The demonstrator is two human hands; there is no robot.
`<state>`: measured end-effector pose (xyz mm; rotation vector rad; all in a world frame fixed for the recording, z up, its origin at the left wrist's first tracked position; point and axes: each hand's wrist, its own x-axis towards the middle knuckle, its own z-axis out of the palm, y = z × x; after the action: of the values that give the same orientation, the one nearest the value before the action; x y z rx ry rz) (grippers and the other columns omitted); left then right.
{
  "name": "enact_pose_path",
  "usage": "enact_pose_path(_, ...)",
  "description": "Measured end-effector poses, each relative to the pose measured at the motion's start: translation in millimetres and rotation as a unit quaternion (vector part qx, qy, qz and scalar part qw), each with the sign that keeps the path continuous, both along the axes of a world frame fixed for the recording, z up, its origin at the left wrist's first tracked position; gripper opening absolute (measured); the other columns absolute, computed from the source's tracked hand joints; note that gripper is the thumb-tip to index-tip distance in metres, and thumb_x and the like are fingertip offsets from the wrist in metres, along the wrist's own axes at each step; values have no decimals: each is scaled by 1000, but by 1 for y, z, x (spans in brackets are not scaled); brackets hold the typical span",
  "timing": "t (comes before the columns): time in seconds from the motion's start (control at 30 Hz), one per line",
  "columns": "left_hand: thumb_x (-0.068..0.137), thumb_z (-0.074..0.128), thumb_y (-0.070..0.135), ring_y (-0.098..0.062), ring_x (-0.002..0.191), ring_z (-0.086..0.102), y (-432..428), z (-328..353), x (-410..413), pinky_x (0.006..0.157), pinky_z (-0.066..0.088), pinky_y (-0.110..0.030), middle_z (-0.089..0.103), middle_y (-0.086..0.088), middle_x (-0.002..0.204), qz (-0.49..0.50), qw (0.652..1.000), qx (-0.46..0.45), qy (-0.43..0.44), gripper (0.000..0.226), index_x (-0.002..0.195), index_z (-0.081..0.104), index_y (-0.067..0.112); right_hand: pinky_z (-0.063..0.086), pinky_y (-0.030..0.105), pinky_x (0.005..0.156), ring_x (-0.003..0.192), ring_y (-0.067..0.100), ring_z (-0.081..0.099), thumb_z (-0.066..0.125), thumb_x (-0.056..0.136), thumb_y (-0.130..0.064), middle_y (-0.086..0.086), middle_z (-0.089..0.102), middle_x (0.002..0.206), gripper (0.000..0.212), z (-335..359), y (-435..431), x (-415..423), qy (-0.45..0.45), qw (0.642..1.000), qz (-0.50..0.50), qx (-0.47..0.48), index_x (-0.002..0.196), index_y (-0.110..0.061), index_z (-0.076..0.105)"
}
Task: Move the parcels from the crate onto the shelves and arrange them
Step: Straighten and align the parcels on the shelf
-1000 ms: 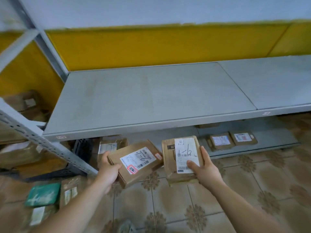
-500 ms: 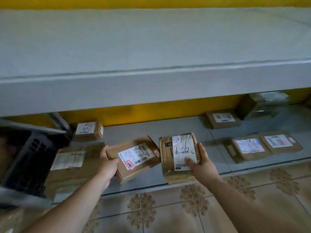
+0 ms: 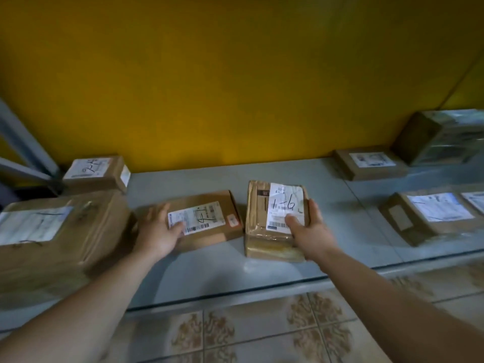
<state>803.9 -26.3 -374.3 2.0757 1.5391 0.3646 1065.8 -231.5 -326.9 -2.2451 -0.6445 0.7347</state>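
Observation:
Two brown cardboard parcels rest on the low grey shelf (image 3: 214, 271) in front of the yellow wall. My left hand (image 3: 159, 231) grips the flat parcel with a barcode label and red sticker (image 3: 209, 216) at its near left corner. My right hand (image 3: 310, 231) holds the taped parcel marked "1-6" (image 3: 272, 213) by its near right corner, thumb on the label. The two parcels lie side by side, a small gap between them. The crate is out of view.
A large box (image 3: 55, 231) sits just left of my left hand, a small labelled box (image 3: 97, 171) behind it. More parcels lie at the right: one at the back (image 3: 369, 162), a wrapped one (image 3: 440, 137), another near the front (image 3: 429, 216). Tiled floor (image 3: 262, 334) lies below.
Both hands have carried the parcels forward and down from above the floor onto the low shelf. My view has dropped below the upper shelf, which is out of view now.

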Motion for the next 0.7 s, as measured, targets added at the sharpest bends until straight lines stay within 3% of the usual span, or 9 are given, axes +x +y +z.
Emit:
enact_pose_path(0.1, 85, 48, 70, -25, 148, 8, -18, -7, 4, 116, 12, -49, 8, 3, 162, -171, 968, 71, 171, 78, 151, 21, 38, 33, 49, 109, 136, 35, 33, 39, 90, -63, 11, 25, 154, 73, 3, 2, 4, -160, 981, 75, -83, 151, -44, 4)
enact_pose_path(0.17, 87, 31, 74, -22, 148, -7, -18, -15, 9, 115, -2, -56, -2, 6, 163, -202, 948, 93, 226, 72, 150, 13, 44, 15, 50, 117, 149, 30, 2, 32, 88, -71, 0, 0, 163, 75, 10, 7, 5, -277, 942, 155, -108, 150, -47, -3)
enact_pose_path(0.23, 91, 22, 70, -22, 148, -9, -8, -18, 16, 116, -3, -59, -2, 5, 163, -198, 945, 110, 235, 66, 150, 12, 44, 3, 49, 119, 150, 26, -12, 22, 83, -79, -4, -8, 164, 80, 13, 17, 5, -324, 908, 240, -109, 151, -45, -2)
enact_pose_path(0.37, 94, 24, 65, -28, 148, -6, 16, -17, 35, 111, -3, -65, 2, 5, 163, -161, 947, 124, 251, 59, 149, 14, 47, 7, 50, 119, 149, 23, -14, 6, 72, -85, -2, -1, 165, 92, 10, 31, 0, -318, 898, 275, -130, 153, -42, 10)
enact_pose_path(0.57, 102, 33, 45, -36, 147, -5, 57, -17, 63, 111, -1, -69, -1, 4, 163, -115, 961, 95, 231, 53, 150, 13, 47, 20, 54, 114, 149, 22, -15, 12, 76, -83, -4, -1, 164, 85, 4, 47, -9, -310, 913, 228, -131, 151, -43, 11)
enact_pose_path(0.7, 102, 29, 47, -33, 148, -7, 80, -27, 77, 110, -8, -66, -3, 4, 163, -97, 962, 103, 233, 52, 151, 10, 48, 21, 54, 113, 149, 21, -14, 13, 75, -84, -6, 1, 164, 85, 1, 52, -12, -307, 920, 210, -122, 150, -44, 14)
